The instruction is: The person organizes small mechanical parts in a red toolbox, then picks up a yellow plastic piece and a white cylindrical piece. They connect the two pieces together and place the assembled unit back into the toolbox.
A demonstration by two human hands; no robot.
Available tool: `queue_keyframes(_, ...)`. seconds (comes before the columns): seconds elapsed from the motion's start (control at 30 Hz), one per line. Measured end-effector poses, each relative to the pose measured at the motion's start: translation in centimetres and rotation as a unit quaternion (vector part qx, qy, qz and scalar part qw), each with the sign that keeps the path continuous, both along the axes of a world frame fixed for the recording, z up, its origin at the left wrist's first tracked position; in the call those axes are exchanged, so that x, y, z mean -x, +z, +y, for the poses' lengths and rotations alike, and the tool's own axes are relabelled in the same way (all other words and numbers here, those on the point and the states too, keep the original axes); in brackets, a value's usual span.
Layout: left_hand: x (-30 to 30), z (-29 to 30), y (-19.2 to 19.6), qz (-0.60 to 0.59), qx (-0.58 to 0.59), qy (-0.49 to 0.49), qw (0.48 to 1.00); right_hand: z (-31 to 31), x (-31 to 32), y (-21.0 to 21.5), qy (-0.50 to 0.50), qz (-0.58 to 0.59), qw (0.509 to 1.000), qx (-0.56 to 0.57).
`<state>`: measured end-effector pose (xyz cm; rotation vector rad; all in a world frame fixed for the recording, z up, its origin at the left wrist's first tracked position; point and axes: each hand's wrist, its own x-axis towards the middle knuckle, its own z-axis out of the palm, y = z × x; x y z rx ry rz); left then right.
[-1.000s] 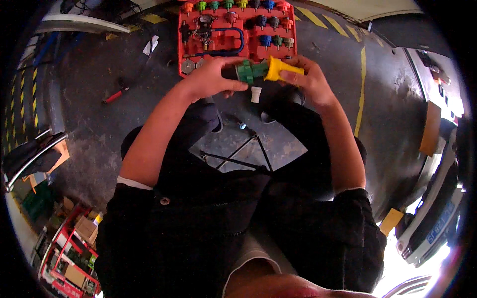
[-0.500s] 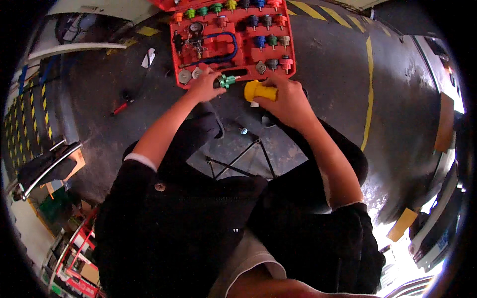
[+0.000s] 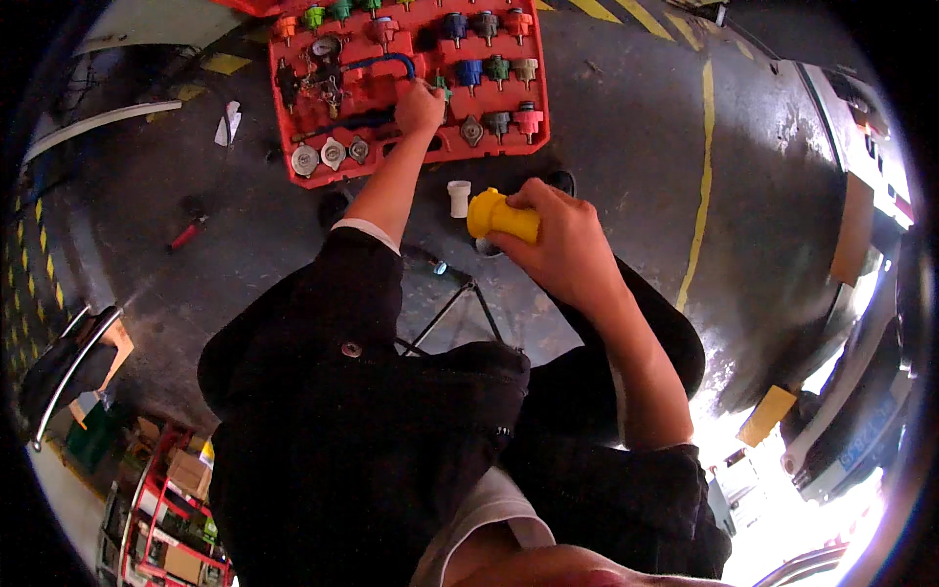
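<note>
An open red case (image 3: 540,108) lies on the floor in front of me, with coloured adapter caps, a gauge (image 3: 326,47), a blue hose (image 3: 380,63) and silver radiator caps (image 3: 333,153) in its slots. My left hand (image 3: 419,108) reaches over the middle of the case, its fingers closed on a green adapter (image 3: 443,88) that they partly hide. Nearer to me, outside the case, my right hand (image 3: 564,240) grips a yellow plastic adapter (image 3: 504,217), held sideways with its wider end pointing left. A white cup-like piece (image 3: 459,199) stands just left of it.
A red-handled tool (image 3: 186,233) and a white scrap (image 3: 228,124) lie on the floor to the left. Thin dark stool legs (image 3: 474,290) show by my knees. Shelves with boxes (image 3: 186,474) stand behind left; a yellow floor line (image 3: 698,215) runs at the right.
My left hand has moved forward, carrying the green adapter from the front edge to the middle of the case. My right hand has come slightly nearer with the yellow adapter, uncovering the white piece.
</note>
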<state>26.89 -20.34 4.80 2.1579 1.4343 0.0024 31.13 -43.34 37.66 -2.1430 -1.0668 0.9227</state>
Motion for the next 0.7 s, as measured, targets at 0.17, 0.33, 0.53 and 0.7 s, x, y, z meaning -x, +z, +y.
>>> queue_keyframes(0.17, 0.5, 0.0, -1.4, -0.105, -0.066, -0.1, 0.987, 0.6, -0.1, -1.5, 0.021, -0.001, 1.0, 0.023)
queue_keyframes(0.33, 3.8, 1.2, -1.9, -0.137, -0.07, -0.263, 0.952, 1.2, -0.2, -2.2, 0.031, 0.001, 0.999, 0.018)
queue_keyframes(0.53, 5.3, 1.8, -1.4, -0.069, -0.074, -0.33, 0.939, 1.5, 0.0, -2.3, 0.046, 0.004, 0.999, 0.028)
queue_keyframes(0.7, 4.6, 2.3, -0.7, -0.068, -0.049, -0.342, 0.936, 1.2, 0.0, -2.8, 0.046, 0.012, 0.998, 0.037)
